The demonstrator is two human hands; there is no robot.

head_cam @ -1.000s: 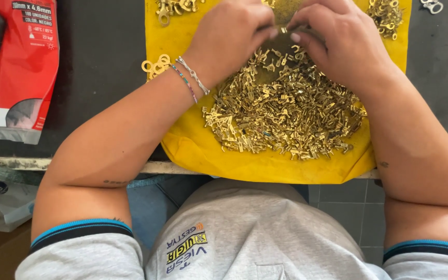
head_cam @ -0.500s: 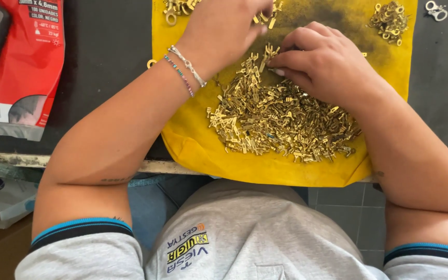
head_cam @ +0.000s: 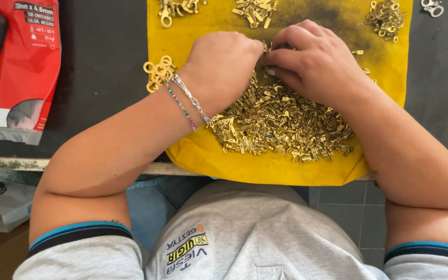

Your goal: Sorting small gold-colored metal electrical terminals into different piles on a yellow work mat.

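Both hands meet at the far edge of the brass terminal pile [head_cam: 281,122] on the yellow cloth [head_cam: 265,168]. Left hand [head_cam: 224,65] is curled, fingers hidden, so its grip cannot be told; right hand [head_cam: 312,62] pinches narrow among terminals. Picking goes best one piece at a time, keeping the small sorted heaps [head_cam: 255,11] apart.

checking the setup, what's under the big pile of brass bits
A yellow cloth lies under the brass pile, on a dark table. The left hand and right hand cover the pile's far edge.
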